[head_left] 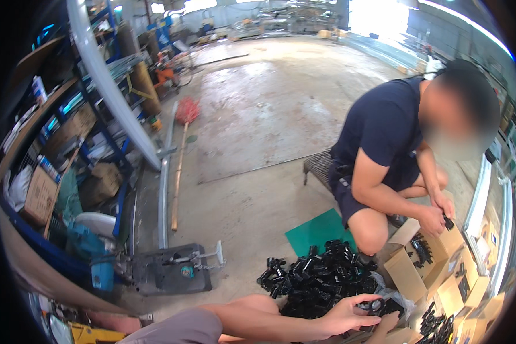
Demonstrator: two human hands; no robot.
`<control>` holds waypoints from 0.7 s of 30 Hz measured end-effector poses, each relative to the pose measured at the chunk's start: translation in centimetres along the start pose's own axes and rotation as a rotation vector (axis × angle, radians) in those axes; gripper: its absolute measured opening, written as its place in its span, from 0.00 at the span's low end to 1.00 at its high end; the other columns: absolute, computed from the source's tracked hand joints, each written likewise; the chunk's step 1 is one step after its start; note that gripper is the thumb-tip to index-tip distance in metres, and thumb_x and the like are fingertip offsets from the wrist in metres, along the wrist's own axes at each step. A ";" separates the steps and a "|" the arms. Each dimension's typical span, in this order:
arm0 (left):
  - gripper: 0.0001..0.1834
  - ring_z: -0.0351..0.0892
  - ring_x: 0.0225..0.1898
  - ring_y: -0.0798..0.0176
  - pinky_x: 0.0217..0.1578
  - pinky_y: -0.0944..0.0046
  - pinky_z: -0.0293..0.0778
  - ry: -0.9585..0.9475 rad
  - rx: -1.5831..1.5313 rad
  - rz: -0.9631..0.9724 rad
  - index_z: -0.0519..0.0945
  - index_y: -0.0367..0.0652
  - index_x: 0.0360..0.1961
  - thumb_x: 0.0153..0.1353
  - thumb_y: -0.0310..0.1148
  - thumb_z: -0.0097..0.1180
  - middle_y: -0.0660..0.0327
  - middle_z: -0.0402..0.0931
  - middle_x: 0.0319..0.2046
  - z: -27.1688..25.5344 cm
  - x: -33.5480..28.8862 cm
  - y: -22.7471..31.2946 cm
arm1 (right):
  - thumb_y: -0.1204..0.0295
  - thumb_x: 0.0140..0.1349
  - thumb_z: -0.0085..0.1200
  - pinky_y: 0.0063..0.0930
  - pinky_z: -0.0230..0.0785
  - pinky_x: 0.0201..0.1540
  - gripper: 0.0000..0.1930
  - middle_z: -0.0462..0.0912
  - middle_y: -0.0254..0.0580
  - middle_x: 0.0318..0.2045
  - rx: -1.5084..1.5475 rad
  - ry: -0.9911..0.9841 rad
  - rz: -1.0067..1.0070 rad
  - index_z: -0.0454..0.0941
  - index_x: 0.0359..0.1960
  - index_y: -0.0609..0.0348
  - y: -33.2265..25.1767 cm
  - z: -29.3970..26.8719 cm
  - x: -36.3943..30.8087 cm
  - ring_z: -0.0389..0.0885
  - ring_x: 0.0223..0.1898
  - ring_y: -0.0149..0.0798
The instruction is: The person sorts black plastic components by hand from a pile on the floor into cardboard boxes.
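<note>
Head view; clock directions taken from its centre. Left hand (344, 318) and right hand (389, 322) close together toward 5 o'clock, at the lower edge. Left fingers curved in a C, thumb apart from forefinger, with a dark part (374, 308) showing in the gap; cannot tell whether it is gripped. Right fingertips just beside it, partly hidden; their closure cannot be told.

Heap of black parts (321, 281) at 5 o'clock on the floor (246, 229), its 12 o'clock side meeting a green sheet (312, 229). Clear plastic (408, 298) just beside the right hand; open carton (406, 270) at 4 o'clock. Co-worker (378, 123) near 3 o'clock, holding a small black piece (448, 222).

Handling (judged): parts light, stiff, glossy, so perhaps slippery; not obviously fragile. Best hold: thumb and forefinger across the middle of the body.

Orientation: long axes in the heap run every way. Co-worker's piece slants roughly 11 to 5. Axis of the part at the hands: too hidden to read.
</note>
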State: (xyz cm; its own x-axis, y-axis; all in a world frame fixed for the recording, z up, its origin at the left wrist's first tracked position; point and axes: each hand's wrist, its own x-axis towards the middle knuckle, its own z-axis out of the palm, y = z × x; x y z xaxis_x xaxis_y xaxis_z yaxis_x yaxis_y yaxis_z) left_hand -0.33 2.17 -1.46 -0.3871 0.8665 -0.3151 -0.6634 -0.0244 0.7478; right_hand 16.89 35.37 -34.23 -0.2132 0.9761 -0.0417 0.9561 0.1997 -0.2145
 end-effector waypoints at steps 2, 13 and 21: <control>0.36 0.75 0.32 0.78 0.31 0.74 0.68 -0.047 0.014 0.049 0.66 0.50 0.69 0.61 0.35 0.67 0.63 0.85 0.38 0.2 0.3 1.4 | 0.76 0.63 0.55 0.50 0.76 0.46 0.09 0.83 0.60 0.39 0.094 0.086 -0.216 0.74 0.43 0.67 0.2 -4.7 0.1 0.83 0.42 0.63; 0.38 0.83 0.44 0.67 0.46 0.66 0.80 -0.130 -0.168 0.240 0.64 0.38 0.69 0.57 0.13 0.62 0.54 0.83 0.44 0.7 0.5 3.2 | 0.81 0.60 0.63 0.19 0.75 0.39 0.06 0.86 0.40 0.33 1.092 0.152 -0.562 0.82 0.39 0.65 -19.6 -33.5 -22.8 0.82 0.33 0.27; 0.41 0.83 0.47 0.65 0.48 0.67 0.79 -0.352 -0.145 0.226 0.66 0.44 0.69 0.54 0.12 0.65 0.55 0.84 0.46 1.6 -1.3 2.0 | 0.81 0.60 0.63 0.21 0.74 0.39 0.05 0.87 0.42 0.35 0.978 0.299 -0.510 0.83 0.38 0.66 -18.0 -36.1 -27.9 0.82 0.34 0.27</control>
State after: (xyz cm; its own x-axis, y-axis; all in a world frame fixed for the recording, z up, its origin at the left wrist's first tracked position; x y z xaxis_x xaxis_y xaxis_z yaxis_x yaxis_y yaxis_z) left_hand -0.16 1.76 1.39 -0.3073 0.9479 0.0841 -0.6800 -0.2806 0.6774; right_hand 12.89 7.64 6.01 -0.3504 0.8078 0.4740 0.1776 0.5542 -0.8132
